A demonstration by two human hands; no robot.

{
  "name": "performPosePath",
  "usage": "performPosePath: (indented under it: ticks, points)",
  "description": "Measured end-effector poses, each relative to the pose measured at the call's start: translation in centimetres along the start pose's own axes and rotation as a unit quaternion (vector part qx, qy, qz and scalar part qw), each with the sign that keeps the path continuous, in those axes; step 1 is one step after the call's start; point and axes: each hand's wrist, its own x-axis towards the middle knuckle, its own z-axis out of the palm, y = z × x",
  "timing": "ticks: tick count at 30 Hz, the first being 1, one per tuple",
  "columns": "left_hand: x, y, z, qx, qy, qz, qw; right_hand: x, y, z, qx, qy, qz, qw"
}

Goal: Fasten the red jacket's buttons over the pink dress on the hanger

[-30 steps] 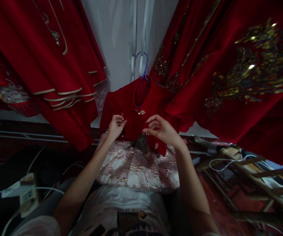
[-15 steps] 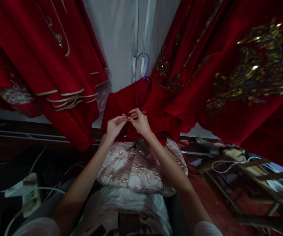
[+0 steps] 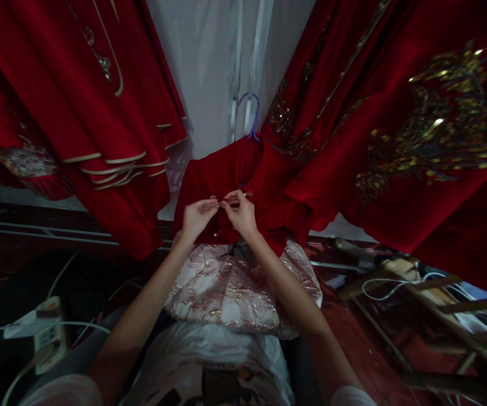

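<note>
A small red jacket (image 3: 268, 180) hangs in front of me on a purple hanger (image 3: 249, 115), over a pale brocade skirt (image 3: 235, 287). My left hand (image 3: 196, 217) pinches the jacket's left front edge by a pearl button. My right hand (image 3: 240, 213) is closed on the opposite edge, fingertips meeting the left hand's at the button (image 3: 215, 198) below the collar. Both hands are pressed against the red fabric.
Large red garments hang at the left (image 3: 78, 113) and, with gold embroidery, at the right (image 3: 416, 129). A white power strip (image 3: 48, 335) with cables lies at the lower left. Wooden slats and a white cable (image 3: 395, 282) are at the right.
My right hand moved left from the jacket's lower right front to meet my left hand at the button below the collar. Since half a second ago both hands have barely shifted.
</note>
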Motion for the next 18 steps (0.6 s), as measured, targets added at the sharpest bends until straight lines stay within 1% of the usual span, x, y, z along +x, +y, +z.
performPosePath:
  ticks: [3, 6, 11, 14, 18]
  points:
    - [-0.05, 0.11, 0.19, -0.003, -0.002, -0.003, 1.0, 0.0, 0.11, 0.04, -0.007, -0.003, -0.001, 1.0]
    - [-0.04, 0.17, 0.33, -0.002, 0.001, -0.003, 1.0, -0.12, -0.04, 0.11, -0.043, -0.019, -0.002, 0.999]
    - [0.06, -0.05, 0.24, 0.001, 0.006, -0.007, 1.0, -0.33, -0.41, 0.15, -0.091, -0.026, -0.033, 0.995]
    - [0.22, -0.31, -0.01, 0.005, -0.002, -0.007, 1.0, -0.44, -0.39, 0.11, -0.109, -0.03, -0.042, 0.993]
    - [0.57, -0.57, -0.39, 0.034, -0.024, 0.008, 0.999, -0.47, -0.23, 0.03, -0.117, -0.033, -0.031, 0.992]
